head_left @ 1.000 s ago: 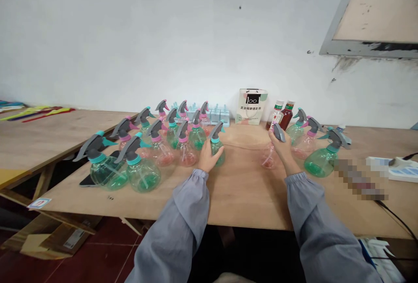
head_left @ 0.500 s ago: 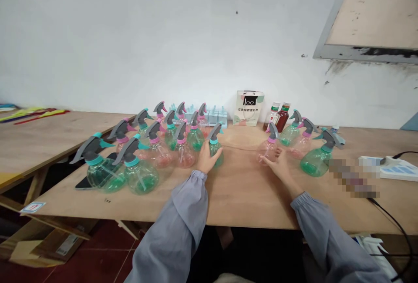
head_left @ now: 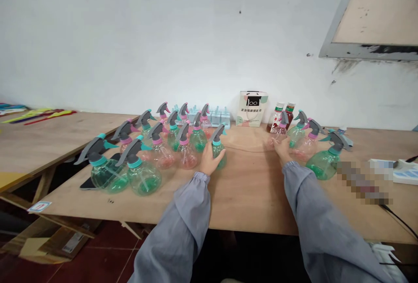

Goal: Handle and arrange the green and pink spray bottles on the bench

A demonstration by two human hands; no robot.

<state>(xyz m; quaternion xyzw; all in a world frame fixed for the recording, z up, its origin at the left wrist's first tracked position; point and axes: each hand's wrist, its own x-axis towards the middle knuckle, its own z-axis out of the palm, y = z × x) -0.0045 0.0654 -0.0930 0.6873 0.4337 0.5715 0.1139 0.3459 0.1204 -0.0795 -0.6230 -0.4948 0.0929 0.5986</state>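
Observation:
My left hand (head_left: 210, 160) is wrapped round a green spray bottle (head_left: 220, 152) with a grey trigger head and teal collar, which stands upright at the right end of a cluster of spray bottles. My right hand (head_left: 281, 149) grips a pink spray bottle (head_left: 278, 134) with a pink collar, farther back on the table, beside a green spray bottle (head_left: 296, 135) and another pink spray bottle (head_left: 307, 147). Nearer the front on that side stands a larger-looking green spray bottle (head_left: 324, 163). Part of the right fingers is hidden behind the pink bottle.
Several green and pink spray bottles (head_left: 144, 178) crowd the table's left half. Behind them is a light-blue rack (head_left: 220, 118). A paper bag (head_left: 251, 109) and two red-brown bottles (head_left: 275, 119) stand by the wall. A power strip (head_left: 405, 174) and cable lie at the right.
My right hand has pushed the pink spray bottle back and to the right, close to the other bottles there. The left hand keeps its hold. The view has shifted slightly.

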